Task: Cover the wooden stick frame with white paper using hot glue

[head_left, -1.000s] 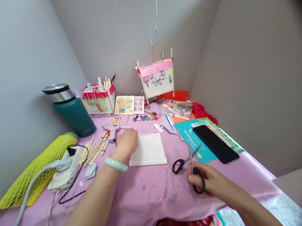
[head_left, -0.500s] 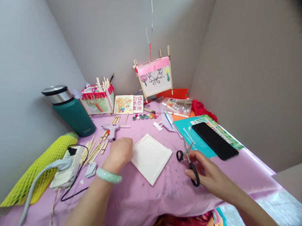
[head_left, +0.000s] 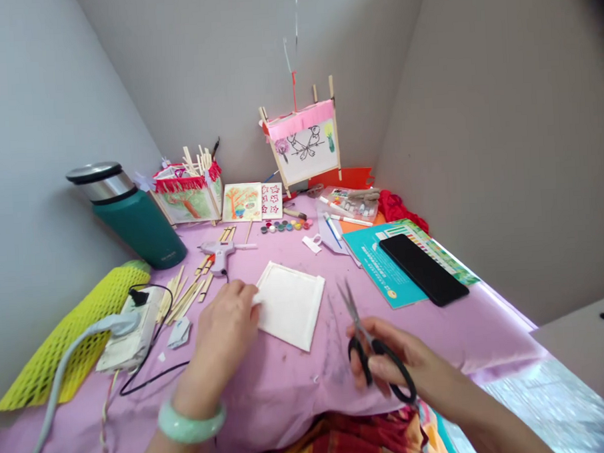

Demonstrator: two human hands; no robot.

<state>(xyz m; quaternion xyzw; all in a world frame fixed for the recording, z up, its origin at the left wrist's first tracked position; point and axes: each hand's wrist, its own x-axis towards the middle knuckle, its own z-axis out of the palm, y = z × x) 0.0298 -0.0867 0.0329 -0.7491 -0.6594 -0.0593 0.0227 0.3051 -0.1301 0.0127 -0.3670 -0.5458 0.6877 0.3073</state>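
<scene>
My left hand (head_left: 230, 322), with a pale green bangle at the wrist, is closed at the left edge of a white square panel (head_left: 291, 306). The fingertips are partly hidden, but they seem to pinch that edge. Raised strips run along the panel's borders, and it lies flat on the pink-purple cloth. To the right, my right hand (head_left: 395, 356) holds black-handled scissors (head_left: 353, 308) above the cloth, its fingers about the handles. The blades point up and away, nearly together, and are apart from the panel.
A lilac glue gun (head_left: 219, 253) and wooden sticks (head_left: 185, 298) lie left of centre, by a power strip (head_left: 131, 327) with cables. A teal bottle (head_left: 136, 220) stands behind. On the right, a black phone (head_left: 424, 269) rests on a blue booklet (head_left: 384, 269). A decorated lantern (head_left: 306, 153) hangs at the back.
The panel has turned and shifted left, with my left hand now at its edge. My right hand has come nearer and the scissors have swung upright, their blades closer together.
</scene>
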